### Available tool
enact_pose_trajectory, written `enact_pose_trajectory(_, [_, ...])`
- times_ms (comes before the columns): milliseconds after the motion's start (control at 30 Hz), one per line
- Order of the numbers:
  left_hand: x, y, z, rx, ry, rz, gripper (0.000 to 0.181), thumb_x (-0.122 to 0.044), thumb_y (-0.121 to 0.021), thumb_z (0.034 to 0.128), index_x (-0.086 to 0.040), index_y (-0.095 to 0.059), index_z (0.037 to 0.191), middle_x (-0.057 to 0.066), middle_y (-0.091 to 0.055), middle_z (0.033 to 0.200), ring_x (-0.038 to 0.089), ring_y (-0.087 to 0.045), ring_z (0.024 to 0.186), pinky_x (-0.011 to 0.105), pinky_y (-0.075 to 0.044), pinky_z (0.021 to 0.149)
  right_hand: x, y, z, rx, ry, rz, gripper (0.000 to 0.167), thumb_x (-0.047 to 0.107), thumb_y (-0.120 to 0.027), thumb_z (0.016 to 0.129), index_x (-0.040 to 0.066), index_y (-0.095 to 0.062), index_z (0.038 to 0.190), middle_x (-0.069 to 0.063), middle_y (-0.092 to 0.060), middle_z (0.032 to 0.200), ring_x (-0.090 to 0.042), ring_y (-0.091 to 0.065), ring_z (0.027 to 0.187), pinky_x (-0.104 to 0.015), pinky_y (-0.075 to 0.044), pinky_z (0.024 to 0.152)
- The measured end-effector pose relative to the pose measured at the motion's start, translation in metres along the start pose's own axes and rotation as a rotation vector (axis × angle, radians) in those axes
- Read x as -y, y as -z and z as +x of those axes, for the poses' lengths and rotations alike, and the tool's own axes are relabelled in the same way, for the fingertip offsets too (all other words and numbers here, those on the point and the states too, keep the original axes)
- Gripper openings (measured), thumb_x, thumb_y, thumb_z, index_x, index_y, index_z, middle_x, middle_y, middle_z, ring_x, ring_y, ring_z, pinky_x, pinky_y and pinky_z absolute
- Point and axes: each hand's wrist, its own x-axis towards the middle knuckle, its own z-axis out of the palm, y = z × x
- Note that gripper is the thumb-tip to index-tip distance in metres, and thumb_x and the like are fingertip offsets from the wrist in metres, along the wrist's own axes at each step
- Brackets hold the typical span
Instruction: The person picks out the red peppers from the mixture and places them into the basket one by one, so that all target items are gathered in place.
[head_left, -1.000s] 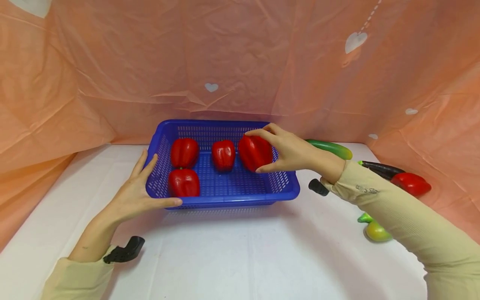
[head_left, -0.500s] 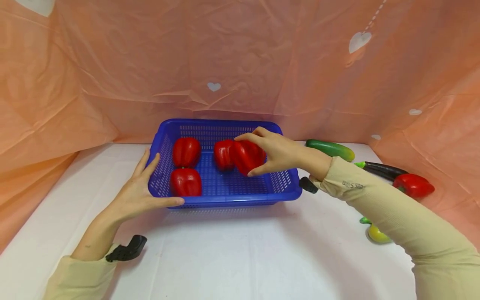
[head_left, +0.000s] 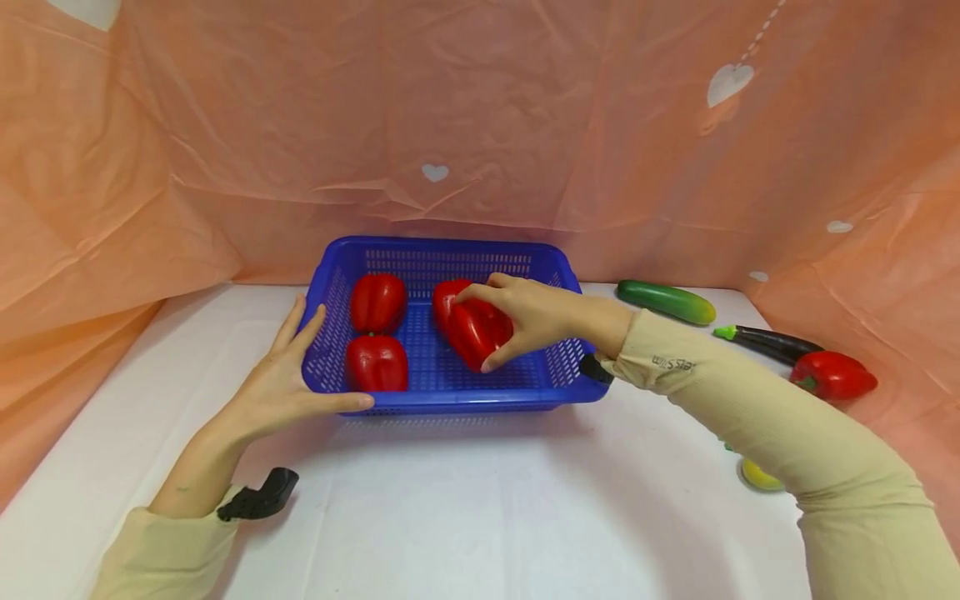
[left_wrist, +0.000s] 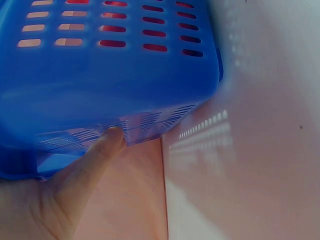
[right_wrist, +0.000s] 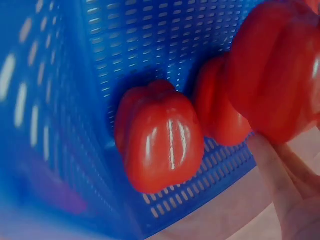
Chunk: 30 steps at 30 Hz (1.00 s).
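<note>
My right hand (head_left: pixel 528 312) holds a red bell pepper (head_left: pixel 472 333) low over the right half of the blue basket (head_left: pixel 465 397). This pepper partly covers another red bell pepper (head_left: pixel 444 296) lying in the basket. Two more, a back pepper (head_left: pixel 378 303) and a front pepper (head_left: pixel 377 363), lie along the left side. My left hand (head_left: pixel 281 387) touches the basket's front left corner with fingers spread, thumb along the front rim. The left wrist view shows the slotted basket wall (left_wrist: pixel 105 75) with one finger against it. In the right wrist view the held pepper (right_wrist: pixel 280 70) is close to the fingers.
On the white table at the right lie a cucumber (head_left: pixel 666 302), an eggplant (head_left: pixel 776 343), a red bell pepper (head_left: pixel 834 375) and a yellow-green vegetable (head_left: pixel 761 475) partly behind the right sleeve. An orange sheet (head_left: pixel 495 150) hangs behind the basket.
My right hand has carried the pepper left and slightly toward me inside the basket, against the middle pepper in the head view. My left hand stays at the corner.
</note>
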Motion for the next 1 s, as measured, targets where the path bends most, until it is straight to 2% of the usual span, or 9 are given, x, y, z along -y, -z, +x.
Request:
enact_pose_trajectory(233, [-0.001,0.000,0.000,0.002,0.003,-0.003,0.127,-0.052,-0.083,0.0658,-0.013,-0.001,0.155,0.006,0.018,0.160,0.054,-0.009,0.141,0.074,-0.024,0.102,-0.002,-0.005,0.009,0.071,0.013,-0.017,0.081,0.047,-0.078,0.075,0.026,-0.037,0.142,-0.016,-0.045,0.137,-0.030,-0.046,0.124,-0.040,-0.055,0.088])
enact_pose_trajectory(500, [-0.002,0.000,0.000,0.001,-0.001,0.010,0.127,-0.053,-0.082,0.0657,-0.013,-0.001,0.155,0.007,0.017,0.160,0.055,-0.010,0.140,0.074,-0.025,0.101,-0.004,-0.013,0.019,0.058,0.018,-0.004,0.081,0.046,-0.078,0.075,0.024,-0.037,0.141,-0.017,-0.047,0.136,-0.031,-0.047,0.123,-0.041,-0.054,0.089])
enact_pose_trajectory(800, [-0.001,0.001,0.000,-0.004,-0.004,0.012,0.127,-0.052,-0.083,0.0657,-0.013,-0.001,0.155,0.007,0.017,0.160,0.055,-0.011,0.140,0.073,-0.025,0.101,0.001,-0.020,0.028,0.052,0.010,0.019,0.081,0.049,-0.078,0.074,0.023,-0.036,0.139,-0.017,-0.041,0.140,-0.032,-0.049,0.123,-0.045,-0.052,0.093])
enact_pose_trajectory(1000, [-0.001,0.000,0.000,-0.002,-0.001,0.010,0.127,-0.052,-0.082,0.0661,-0.012,-0.001,0.155,0.009,0.017,0.160,0.056,-0.012,0.140,0.074,-0.025,0.101,0.001,-0.024,0.032,0.070,0.044,0.022,0.082,0.049,-0.078,0.074,0.019,-0.039,0.140,-0.017,-0.039,0.143,-0.032,-0.047,0.126,-0.049,-0.046,0.101])
